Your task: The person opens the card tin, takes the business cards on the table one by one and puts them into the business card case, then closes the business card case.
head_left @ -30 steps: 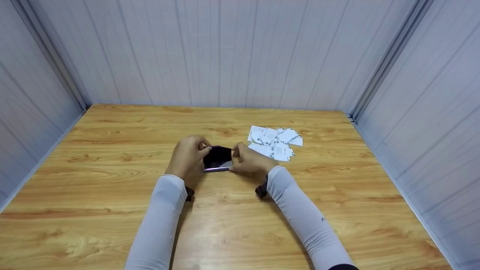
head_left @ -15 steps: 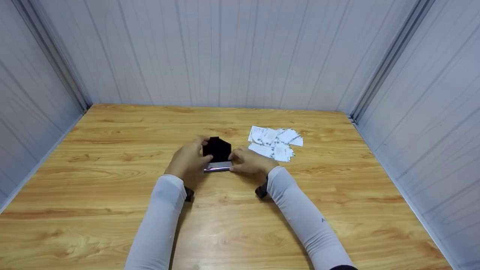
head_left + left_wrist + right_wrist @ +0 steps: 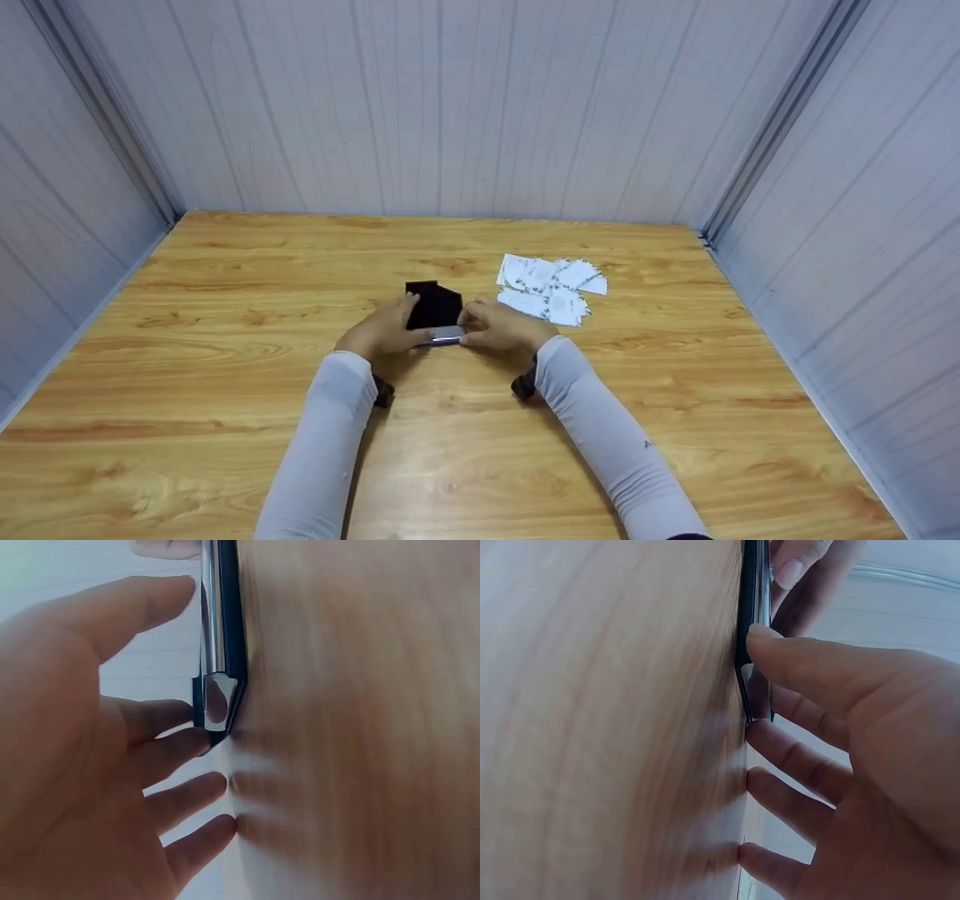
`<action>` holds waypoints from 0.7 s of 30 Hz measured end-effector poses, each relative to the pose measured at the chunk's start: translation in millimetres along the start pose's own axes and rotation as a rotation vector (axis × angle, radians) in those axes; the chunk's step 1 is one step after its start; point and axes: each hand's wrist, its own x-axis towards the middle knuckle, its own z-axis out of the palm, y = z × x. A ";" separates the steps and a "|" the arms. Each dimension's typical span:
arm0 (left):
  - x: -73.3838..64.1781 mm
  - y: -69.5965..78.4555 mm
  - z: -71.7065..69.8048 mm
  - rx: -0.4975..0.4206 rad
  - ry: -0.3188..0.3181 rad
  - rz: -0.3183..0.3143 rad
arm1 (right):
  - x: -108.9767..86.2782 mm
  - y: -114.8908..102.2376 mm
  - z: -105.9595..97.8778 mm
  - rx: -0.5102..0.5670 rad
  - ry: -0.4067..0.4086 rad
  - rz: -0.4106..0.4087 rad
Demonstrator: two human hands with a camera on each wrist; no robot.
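Observation:
A flat black card case with a shiny silver strip along its near side lies on the wooden table between both hands. My left hand is at its left side, fingers fairly straight, thumb by the strip. In the left wrist view those fingertips touch the end of the silver bar and the table. My right hand grips the right end, its thumb on the strip. The right wrist view shows that thumb pressing the case's edge, while the other fingers touch its end and the table.
White cards with a floral print lie overlapped on the table, beyond my right hand. Pale panelled walls stand at the back and both sides. A dark wrist camera hangs under my right wrist.
The black part swung up and back off the glossy face, baring the silver strip. My left hand left the far left corner and moved its thumb down to the strip. The right hand stayed.

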 end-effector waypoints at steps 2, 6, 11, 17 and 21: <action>1.5 -0.2 -0.9 0.015 -0.015 -0.012 | -0.7 0.2 -0.1 0.003 -0.004 0.004; 5.0 -2.4 -2.8 0.041 -0.030 -0.021 | -0.7 0.1 -0.8 0.001 -0.012 0.002; 5.7 -5.8 -4.1 0.056 -0.037 -0.014 | -1.0 -1.6 -1.5 -0.001 -0.016 0.008; 6.3 -7.4 -5.8 0.056 -0.049 -0.006 | -1.8 -0.5 0.1 0.005 -0.006 0.017; 6.1 -8.3 -6.0 0.038 -0.047 -0.011 | -2.4 1.6 0.5 0.019 -0.002 0.021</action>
